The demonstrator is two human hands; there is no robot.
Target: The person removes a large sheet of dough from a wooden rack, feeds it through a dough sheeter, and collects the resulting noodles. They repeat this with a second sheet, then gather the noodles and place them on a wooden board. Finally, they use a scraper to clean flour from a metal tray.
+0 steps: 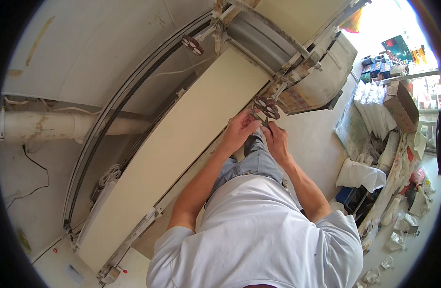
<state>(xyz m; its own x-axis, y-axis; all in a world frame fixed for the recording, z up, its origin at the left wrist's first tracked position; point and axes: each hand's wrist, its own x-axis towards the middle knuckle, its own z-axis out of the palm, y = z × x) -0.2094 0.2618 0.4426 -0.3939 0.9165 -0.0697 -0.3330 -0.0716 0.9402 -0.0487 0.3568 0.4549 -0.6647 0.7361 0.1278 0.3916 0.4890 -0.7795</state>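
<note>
My left hand (241,128) and my right hand (276,138) meet at the right edge of a long cream tile (182,144) lying on a metal cutting frame (134,86). Both hands pinch a small dark metal part (262,121) just below a pair of round dark-red knobs (266,107). My left fingers close on it from the left, my right fingers from the right. What the part joins to is hidden by my fingers. A second round knob (192,44) sits at the far end of the frame.
A white pipe (43,127) runs along the wall at left, with a black cable (35,168) below it. A grey machine housing (316,77) stands beyond my hands. Cardboard boxes (400,105), white bags (369,103) and rags clutter the floor at right.
</note>
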